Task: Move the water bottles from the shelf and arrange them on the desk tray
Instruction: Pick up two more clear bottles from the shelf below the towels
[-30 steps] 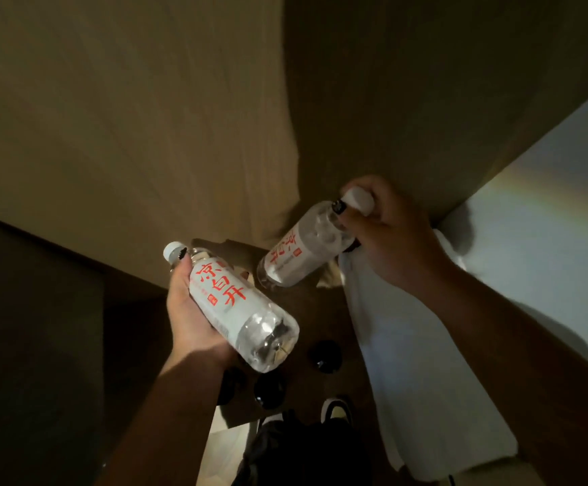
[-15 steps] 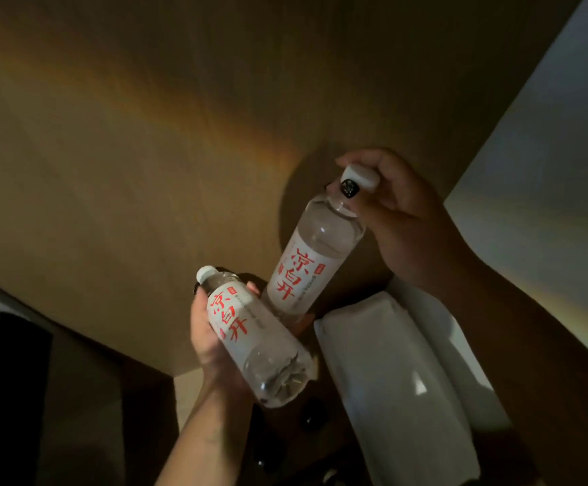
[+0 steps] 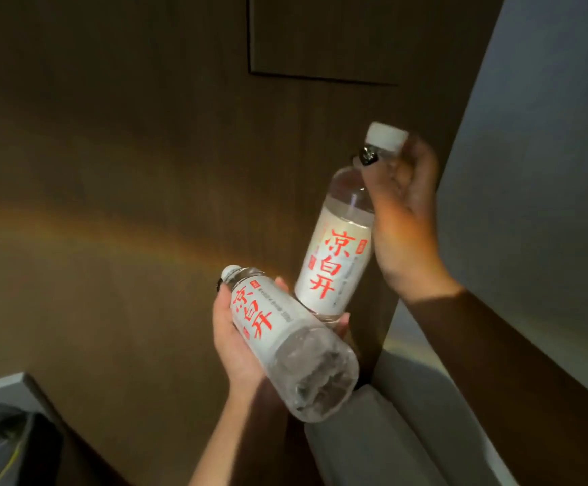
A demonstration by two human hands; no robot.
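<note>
I hold two clear water bottles with white labels and red characters, both in the air in front of a brown wooden wall. My left hand (image 3: 236,342) grips the lower bottle (image 3: 285,342) around its body, its base tilted toward me and its white cap pointing up and left. My right hand (image 3: 404,219) holds the upper bottle (image 3: 338,254) by the neck just under its white cap, so the bottle hangs slanted with its base close to the lower bottle. Neither a shelf nor a desk tray is in view.
Brown wood panelling (image 3: 127,170) fills the left and centre, with a recessed rectangular panel (image 3: 338,33) at the top. A pale wall (image 3: 548,152) rises on the right. White bedding or cushions (image 3: 408,433) lie at the lower right. A dark bin with a liner (image 3: 1,443) sits at the lower left.
The view has swung upward and both bottles have risen. The right-hand bottle has come more upright. The floor and dark objects below have left the frame.
</note>
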